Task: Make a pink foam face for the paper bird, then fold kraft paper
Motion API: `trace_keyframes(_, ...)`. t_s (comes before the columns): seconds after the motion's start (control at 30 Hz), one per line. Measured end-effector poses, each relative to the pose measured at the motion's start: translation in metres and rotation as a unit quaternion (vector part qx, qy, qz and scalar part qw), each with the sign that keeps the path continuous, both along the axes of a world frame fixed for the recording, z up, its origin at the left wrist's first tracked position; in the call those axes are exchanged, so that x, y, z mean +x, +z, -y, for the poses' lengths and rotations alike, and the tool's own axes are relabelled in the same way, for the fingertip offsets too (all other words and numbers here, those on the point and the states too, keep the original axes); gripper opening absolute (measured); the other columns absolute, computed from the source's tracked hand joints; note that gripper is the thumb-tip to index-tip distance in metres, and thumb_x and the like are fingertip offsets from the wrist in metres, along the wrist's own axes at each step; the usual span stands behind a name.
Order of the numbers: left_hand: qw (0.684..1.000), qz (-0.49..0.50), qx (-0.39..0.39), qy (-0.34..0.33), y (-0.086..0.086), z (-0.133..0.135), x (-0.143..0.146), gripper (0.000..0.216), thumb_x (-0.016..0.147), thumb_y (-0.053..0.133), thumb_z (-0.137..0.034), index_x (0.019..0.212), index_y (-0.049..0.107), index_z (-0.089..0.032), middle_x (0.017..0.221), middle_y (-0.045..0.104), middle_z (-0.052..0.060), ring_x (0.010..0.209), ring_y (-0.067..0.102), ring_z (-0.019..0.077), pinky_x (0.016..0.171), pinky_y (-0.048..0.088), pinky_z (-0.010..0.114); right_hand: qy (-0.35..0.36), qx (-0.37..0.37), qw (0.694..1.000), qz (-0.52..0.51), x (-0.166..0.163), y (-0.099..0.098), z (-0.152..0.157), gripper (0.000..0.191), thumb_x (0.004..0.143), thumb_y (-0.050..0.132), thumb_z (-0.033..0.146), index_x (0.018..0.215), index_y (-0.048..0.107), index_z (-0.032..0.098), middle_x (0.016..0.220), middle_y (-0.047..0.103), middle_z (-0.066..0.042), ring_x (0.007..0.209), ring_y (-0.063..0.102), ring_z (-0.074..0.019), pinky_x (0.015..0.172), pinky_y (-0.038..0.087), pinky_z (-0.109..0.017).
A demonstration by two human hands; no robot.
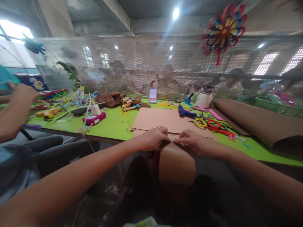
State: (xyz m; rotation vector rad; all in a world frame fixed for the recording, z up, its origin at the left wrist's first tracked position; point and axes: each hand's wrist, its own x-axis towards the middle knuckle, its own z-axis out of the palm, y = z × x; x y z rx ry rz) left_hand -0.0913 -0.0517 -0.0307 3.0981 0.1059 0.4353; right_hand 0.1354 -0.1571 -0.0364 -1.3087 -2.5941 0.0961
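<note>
My left hand and my right hand meet at the near edge of the green table. Both pinch the fold of a brown paper sheet that hangs down from the table edge toward my lap. Just beyond my fingers lies a flat stack of brown cardboard sheets. Both hands have curled fingers pressed on the paper's edge.
A large brown paper roll lies at the right. Yellow and red scissors, a blue glue gun, a white kettle and a phone sit behind the cardboard. Another person's arm and coloured pipe cleaners occupy the left.
</note>
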Motion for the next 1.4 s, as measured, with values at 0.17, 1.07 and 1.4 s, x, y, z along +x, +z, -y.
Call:
trace_keyframes(0.17, 0.989, 0.045, -0.128, 0.055, 0.002, -0.001, -0.002, 0.021, 0.084, 0.051, -0.012, 0.098, 0.066, -0.012, 0.087, 0.061, 0.007, 0.084, 0.056, 0.0147, 0.077, 0.043, 0.024, -0.004, -0.003, 1.0, 0.013, -0.003, 0.003, 0.002, 0.042, 0.087, 0.044, 0.01, 0.123, 0.057, 0.027, 0.096, 0.054, -0.008, 0.088, 0.048, -0.0177, 0.077, 0.039, -0.03)
trace_keyframes(1.07, 0.981, -0.053, 0.188, -0.006, 0.012, 0.017, -0.005, 0.011, 0.085, 0.052, -0.01, 0.08, 0.062, -0.012, 0.08, 0.059, 0.009, 0.08, 0.053, 0.0196, 0.072, 0.045, 0.03, -0.021, 0.018, 0.999, 0.031, -0.01, 0.005, 0.01, 0.047, 0.086, 0.043, 0.007, 0.127, 0.055, 0.026, 0.096, 0.054, -0.008, 0.094, 0.045, -0.0207, 0.077, 0.039, -0.032)
trace_keyframes(1.4, 0.977, -0.086, 0.196, -0.011, 0.017, 0.02, -0.004, 0.013, 0.085, 0.053, -0.011, 0.075, 0.063, -0.012, 0.08, 0.059, 0.008, 0.08, 0.053, 0.0202, 0.073, 0.043, 0.03, -0.019, 0.022, 0.999, 0.024, -0.007, 0.001, 0.009, 0.046, 0.085, 0.045, 0.006, 0.126, 0.055, 0.027, 0.098, 0.054, -0.008, 0.095, 0.046, -0.0202, 0.079, 0.039, -0.031)
